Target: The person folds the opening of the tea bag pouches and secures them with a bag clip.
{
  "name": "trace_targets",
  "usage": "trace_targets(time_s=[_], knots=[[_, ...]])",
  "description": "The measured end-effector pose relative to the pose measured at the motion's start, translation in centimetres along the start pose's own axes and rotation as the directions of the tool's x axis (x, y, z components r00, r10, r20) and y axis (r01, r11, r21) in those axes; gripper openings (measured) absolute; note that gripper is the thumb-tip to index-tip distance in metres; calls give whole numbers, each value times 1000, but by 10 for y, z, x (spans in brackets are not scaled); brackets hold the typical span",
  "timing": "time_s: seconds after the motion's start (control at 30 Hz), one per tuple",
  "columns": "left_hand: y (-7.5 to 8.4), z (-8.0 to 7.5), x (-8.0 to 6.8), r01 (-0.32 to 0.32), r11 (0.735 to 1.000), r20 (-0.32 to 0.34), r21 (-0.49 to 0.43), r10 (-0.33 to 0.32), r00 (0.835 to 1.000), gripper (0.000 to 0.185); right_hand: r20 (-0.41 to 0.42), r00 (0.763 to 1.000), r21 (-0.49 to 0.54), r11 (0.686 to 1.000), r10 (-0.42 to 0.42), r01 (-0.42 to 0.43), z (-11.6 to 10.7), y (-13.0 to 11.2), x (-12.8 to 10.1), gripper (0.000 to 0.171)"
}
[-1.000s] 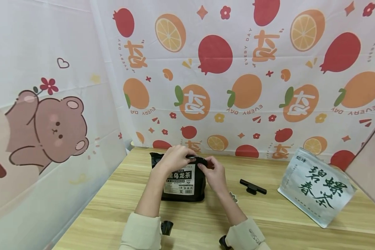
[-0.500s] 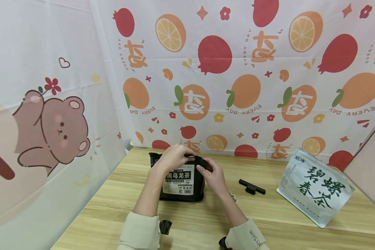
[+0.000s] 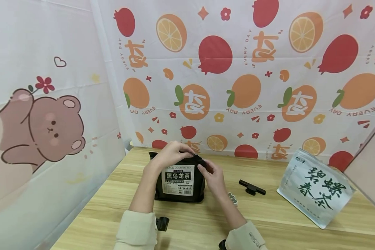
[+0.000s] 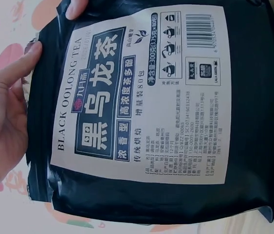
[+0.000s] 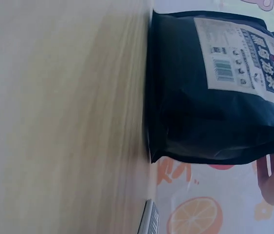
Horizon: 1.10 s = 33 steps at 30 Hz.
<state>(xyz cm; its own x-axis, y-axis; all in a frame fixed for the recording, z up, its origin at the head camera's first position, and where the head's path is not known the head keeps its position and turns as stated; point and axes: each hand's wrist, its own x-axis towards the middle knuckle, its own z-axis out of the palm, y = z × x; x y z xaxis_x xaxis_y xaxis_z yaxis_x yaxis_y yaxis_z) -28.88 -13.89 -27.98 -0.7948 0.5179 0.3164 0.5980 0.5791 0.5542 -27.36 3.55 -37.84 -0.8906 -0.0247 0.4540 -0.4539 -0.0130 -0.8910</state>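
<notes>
From the head view I see the black oolong tea bag [image 3: 178, 178] standing upright on the wooden counter [image 3: 268, 215], near the back edge and left of centre. My left hand [image 3: 171, 154] curls over the bag's top edge, fingers wrapped onto the folded rim. My right hand [image 3: 213, 175] pinches the upper right corner of the same bag. In the left wrist view the white label [image 4: 141, 92] faces the camera (it reads BLACK OOLONG TEA), and fingertips [image 4: 17, 66] lie along the top seam. The right wrist view shows the bag's base resting flat on the counter. To the right, well apart from the bag, lies a black clip [image 3: 252, 187], and further right a silver tea pouch [image 3: 315, 187] leans tilted. A small sticker [image 3: 232, 198] sits just beside my right wrist
</notes>
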Motion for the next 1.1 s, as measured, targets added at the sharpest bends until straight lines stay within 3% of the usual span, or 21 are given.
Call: trace_targets(time_s=[0.17,0.33,0.57,0.67,0.83,0.97,1.1], knots=[[0,1,-1,-12,999,-20,32,13,1000,16,35,999,3,1000,22,-22,-1,-14,-4,28],[-1,2,-1,5,999,-34,41,-4,999,17,-14,999,24,999,49,-49,2,-30,-8,29],[-3,1,-2,-37,998,-36,50,39,999,16,-96,990,146,983,-99,112,10,-23,-6,23],[-3,0,-2,-50,997,-31,52,51,998,16,-119,986,172,976,-116,136,12,-22,-6,22],[2,-3,-4,17,998,34,57,-19,999,18,-149,987,188,979,-56,83,12,-21,-6,23],[6,-4,-5,97,983,89,156,-111,990,24,-158,987,184,982,-16,45,11,-21,-6,23],[4,-3,-5,93,964,78,251,-116,990,21,-141,990,186,981,-20,46,10,-22,-7,23]])
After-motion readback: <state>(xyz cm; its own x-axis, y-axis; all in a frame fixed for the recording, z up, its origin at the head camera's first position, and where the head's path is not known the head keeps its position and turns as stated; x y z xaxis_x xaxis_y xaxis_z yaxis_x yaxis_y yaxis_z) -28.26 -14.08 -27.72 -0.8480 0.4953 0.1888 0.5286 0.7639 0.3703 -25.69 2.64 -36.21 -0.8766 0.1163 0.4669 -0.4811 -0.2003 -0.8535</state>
